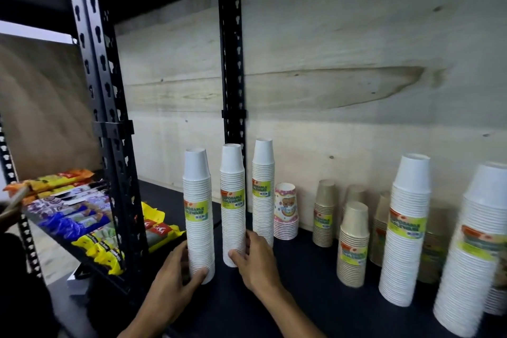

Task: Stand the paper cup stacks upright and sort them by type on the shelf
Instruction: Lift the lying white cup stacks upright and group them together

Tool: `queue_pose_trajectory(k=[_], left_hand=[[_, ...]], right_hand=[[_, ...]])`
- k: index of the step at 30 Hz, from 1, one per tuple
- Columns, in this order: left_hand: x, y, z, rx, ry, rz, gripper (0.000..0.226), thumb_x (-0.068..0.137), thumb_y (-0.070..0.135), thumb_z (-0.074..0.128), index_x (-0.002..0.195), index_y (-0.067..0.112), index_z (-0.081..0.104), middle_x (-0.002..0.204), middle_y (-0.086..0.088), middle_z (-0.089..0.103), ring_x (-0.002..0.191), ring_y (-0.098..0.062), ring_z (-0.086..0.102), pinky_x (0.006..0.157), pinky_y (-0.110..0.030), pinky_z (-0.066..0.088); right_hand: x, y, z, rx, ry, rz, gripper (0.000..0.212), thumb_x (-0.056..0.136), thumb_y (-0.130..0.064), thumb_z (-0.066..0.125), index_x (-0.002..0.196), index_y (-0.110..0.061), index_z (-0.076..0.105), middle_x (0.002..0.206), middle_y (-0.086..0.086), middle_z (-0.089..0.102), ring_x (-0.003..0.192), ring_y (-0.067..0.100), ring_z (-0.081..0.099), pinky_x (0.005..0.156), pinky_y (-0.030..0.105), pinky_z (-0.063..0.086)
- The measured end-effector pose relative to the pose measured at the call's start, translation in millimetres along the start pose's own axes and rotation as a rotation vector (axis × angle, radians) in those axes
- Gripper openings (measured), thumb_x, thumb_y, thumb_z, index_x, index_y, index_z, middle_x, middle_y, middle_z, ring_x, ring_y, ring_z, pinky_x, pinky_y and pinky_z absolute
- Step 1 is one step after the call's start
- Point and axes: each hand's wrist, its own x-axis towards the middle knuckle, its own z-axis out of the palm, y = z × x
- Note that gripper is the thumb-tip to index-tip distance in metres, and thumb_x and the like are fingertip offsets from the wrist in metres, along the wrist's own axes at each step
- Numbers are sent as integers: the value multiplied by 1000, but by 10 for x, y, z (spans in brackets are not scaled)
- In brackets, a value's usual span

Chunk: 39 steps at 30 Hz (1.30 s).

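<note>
Plywood panels [356, 49] are seen backing a black metal rack [231, 63], whose dark shelf [301, 277] carries upright cup stacks. Two large white stacks [406, 241] are stood at the right, brown stacks [352, 244] beside them, a patterned stack [286, 211] further back. The left white stack [198, 214] is gripped near its base by the left hand [175, 280]; the middle white stack [232, 206] is held by the right hand [256, 261]. Snack packets [82, 217] are laid left.

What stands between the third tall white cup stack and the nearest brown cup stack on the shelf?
A short stack of pink patterned cups, upright, right beside the third white stack and apart from the brown stack, in the head view.
</note>
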Motion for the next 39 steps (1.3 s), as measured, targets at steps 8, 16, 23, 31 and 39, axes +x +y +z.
queue_pose_trajectory(k=[8,16,23,31,39], left_hand=[[-39,-14,-20,-28,-60,-89,87,74,30,82,146,20,34,116,12,59,98,-4,62,79,-17,48],[-105,-23,4,37,-20,-83,75,74,39,81,139,25,46,118,15,62,94,3,62,80,-16,47],[-126,50,23,75,21,-83,73,73,36,82,137,28,48,109,17,58,82,12,56,69,-6,42],[-121,60,-4,98,15,-83,73,75,44,79,138,32,44,115,21,56,86,10,56,72,-9,41],[-110,20,6,147,-9,-73,73,78,45,76,140,29,42,117,18,54,89,3,57,74,-13,42]], right_hand=[[-191,2,-563,-70,65,53,32,88,-34,70,115,-24,55,115,-6,59,106,12,60,94,33,52],[217,-74,-1015,60,410,81,36,90,-41,63,114,-14,56,111,5,62,101,22,62,84,36,53],[782,-126,-1022,90,400,108,57,92,-42,62,136,-9,48,123,7,61,111,25,59,86,27,44],[1019,14,-962,162,330,121,52,88,-44,67,129,-14,55,115,1,70,95,17,68,78,28,53],[973,16,-1014,109,320,93,42,90,-39,66,119,-10,57,107,3,70,88,16,66,60,17,43]])
